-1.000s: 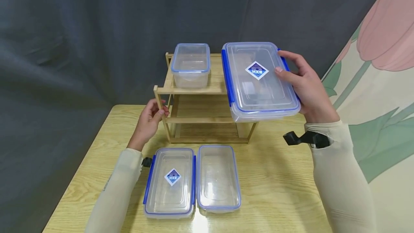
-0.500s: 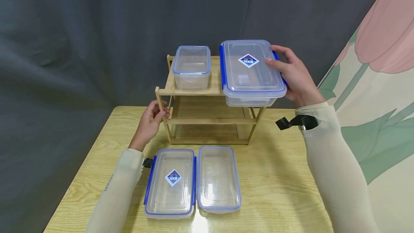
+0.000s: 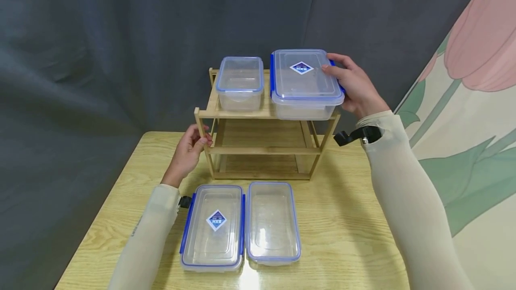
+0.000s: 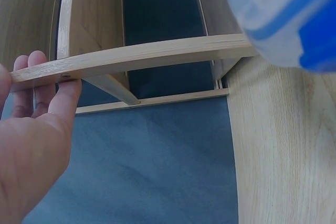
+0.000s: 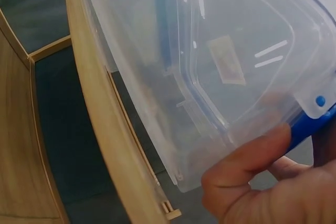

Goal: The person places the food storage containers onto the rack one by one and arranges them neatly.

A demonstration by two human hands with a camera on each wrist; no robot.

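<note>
In the head view my right hand [image 3: 356, 86] grips the right side of a clear lidded food container [image 3: 308, 82] with blue clips, held at the right end of the wooden rack's [image 3: 262, 150] top shelf. Whether its base touches the shelf I cannot tell. The right wrist view shows the container's clear wall [image 5: 142, 77] close to the rack's front rail [image 5: 105, 114], with my fingers curled at the blue clip [image 5: 312, 127]. My left hand [image 3: 187, 153] holds the rack's left front post; in the left wrist view its fingers wrap around that wooden bar [image 4: 142, 56].
A smaller clear container [image 3: 240, 84] stands on the top shelf's left. On the table [image 3: 342, 218] before the rack lie a lidded container [image 3: 211, 245] with blue clips and a clear container [image 3: 272, 223] side by side. A dark curtain [image 3: 161, 35] hangs behind.
My right hand has carried the lidded container left and lower, to the right part of the rack's top shelf. The left hand has stayed on the post.
</note>
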